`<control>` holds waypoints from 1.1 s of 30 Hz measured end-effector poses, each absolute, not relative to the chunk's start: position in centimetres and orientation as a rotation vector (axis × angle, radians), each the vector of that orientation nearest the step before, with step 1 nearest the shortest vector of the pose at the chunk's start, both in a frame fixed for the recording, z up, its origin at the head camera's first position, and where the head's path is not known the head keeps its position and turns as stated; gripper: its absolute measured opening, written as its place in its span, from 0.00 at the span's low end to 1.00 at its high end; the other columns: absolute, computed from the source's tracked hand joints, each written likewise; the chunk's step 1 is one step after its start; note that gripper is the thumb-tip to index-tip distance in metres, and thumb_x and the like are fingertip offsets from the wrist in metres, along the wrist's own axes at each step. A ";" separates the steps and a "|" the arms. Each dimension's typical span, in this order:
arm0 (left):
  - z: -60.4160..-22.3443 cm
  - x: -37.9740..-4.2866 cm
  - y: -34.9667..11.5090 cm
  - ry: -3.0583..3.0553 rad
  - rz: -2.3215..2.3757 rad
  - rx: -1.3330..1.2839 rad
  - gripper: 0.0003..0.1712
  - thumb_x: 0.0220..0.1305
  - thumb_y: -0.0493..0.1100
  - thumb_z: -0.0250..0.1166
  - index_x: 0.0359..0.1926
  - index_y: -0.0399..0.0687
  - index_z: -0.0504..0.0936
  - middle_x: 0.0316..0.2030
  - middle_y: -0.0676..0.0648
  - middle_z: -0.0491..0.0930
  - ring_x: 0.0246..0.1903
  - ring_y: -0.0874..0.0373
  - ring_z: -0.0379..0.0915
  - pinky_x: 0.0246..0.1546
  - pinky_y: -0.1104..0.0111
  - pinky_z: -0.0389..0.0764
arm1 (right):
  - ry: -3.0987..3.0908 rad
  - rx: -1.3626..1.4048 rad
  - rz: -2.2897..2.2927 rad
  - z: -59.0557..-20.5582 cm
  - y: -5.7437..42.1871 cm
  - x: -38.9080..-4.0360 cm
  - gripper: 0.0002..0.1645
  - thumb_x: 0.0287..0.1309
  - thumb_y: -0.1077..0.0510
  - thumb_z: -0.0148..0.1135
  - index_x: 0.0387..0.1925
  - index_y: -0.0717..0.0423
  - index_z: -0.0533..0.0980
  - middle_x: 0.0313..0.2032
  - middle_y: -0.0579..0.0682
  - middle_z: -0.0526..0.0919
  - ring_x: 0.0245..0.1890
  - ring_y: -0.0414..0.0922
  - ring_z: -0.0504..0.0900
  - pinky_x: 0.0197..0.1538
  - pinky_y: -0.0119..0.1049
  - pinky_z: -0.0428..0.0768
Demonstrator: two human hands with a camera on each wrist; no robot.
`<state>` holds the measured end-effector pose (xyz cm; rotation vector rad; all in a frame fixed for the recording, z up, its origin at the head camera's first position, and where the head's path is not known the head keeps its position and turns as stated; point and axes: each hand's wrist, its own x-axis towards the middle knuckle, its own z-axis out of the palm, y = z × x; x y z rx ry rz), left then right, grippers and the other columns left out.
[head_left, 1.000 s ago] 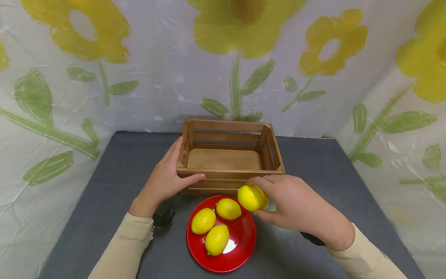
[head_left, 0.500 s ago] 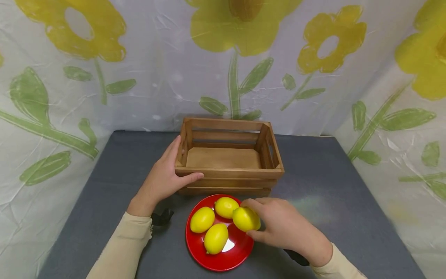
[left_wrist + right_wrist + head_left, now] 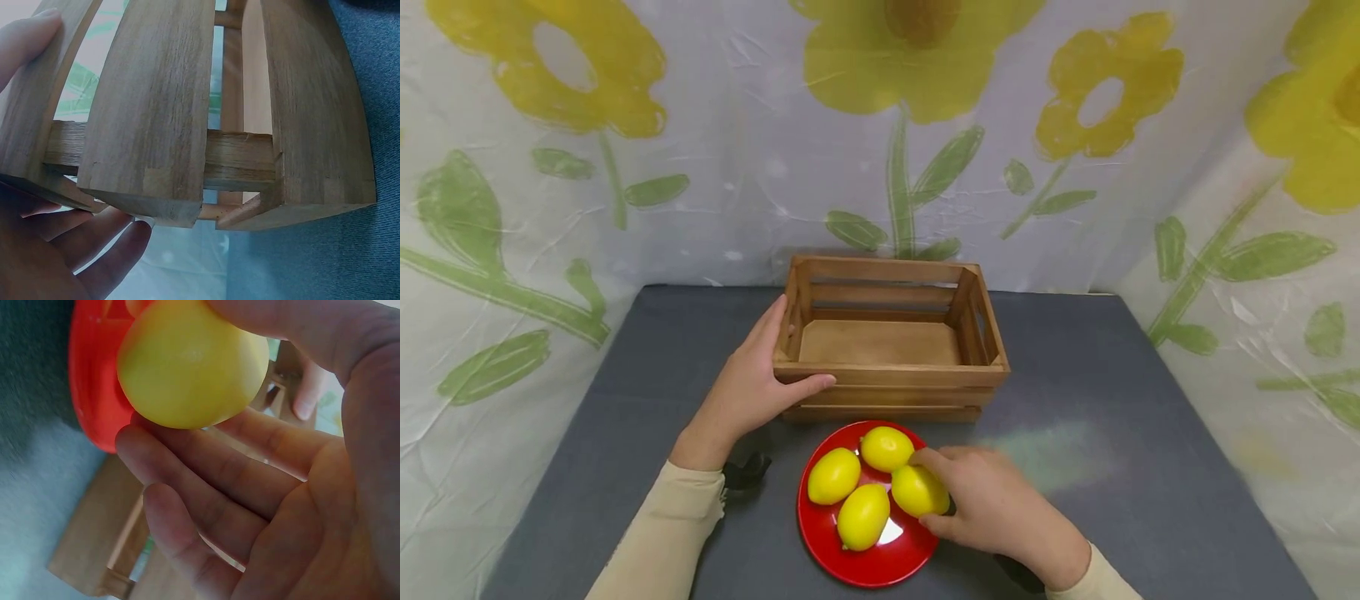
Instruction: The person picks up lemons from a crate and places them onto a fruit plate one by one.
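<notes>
My right hand (image 3: 996, 504) pinches a lemon (image 3: 919, 490) between thumb and fingers at the right side of a red plate (image 3: 910, 567). In the right wrist view the lemon (image 3: 190, 365) sits under the thumb, against the fingers, and the little finger is apart from it. Three more lemons rest on the plate: a back one (image 3: 887, 449), a left one (image 3: 834, 476) and a front one (image 3: 863, 517). My left hand (image 3: 741, 392) holds the front left corner of a slatted wooden crate (image 3: 887, 394), thumb along the front, fingers at the left end. Bare bottom boards show inside the crate.
The dark grey table (image 3: 1075, 400) stretches to both sides of the crate and plate. Behind it hangs a pale sheet (image 3: 737, 167) painted with yellow flowers, and the crate stands near it. The plate lies close in front of the crate.
My right hand has brought its lemon down and left, from beside the crate's front to the right part of the plate. The left hand keeps its hold on the crate.
</notes>
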<state>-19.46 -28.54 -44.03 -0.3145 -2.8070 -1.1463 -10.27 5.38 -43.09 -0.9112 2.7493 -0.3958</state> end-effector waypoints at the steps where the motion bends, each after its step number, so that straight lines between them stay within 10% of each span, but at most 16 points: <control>1: -44.0 -19.5 -28.6 -2.804 -1.143 -0.319 0.79 0.53 0.81 0.74 0.89 0.63 0.35 0.89 0.49 0.42 0.85 0.40 0.52 0.78 0.35 0.65 | 2.746 -0.906 -0.394 -43.3 5.3 -10.2 0.35 0.55 0.42 0.81 0.63 0.47 0.82 0.50 0.43 0.90 0.45 0.40 0.86 0.50 0.44 0.88; 33: -44.0 -19.7 -28.9 -2.812 -1.130 -0.361 0.78 0.55 0.78 0.75 0.89 0.62 0.34 0.89 0.48 0.42 0.85 0.38 0.51 0.78 0.33 0.63 | 2.730 -0.819 -0.441 -44.9 4.5 -9.5 0.40 0.58 0.37 0.79 0.67 0.50 0.78 0.51 0.45 0.90 0.45 0.40 0.85 0.53 0.44 0.90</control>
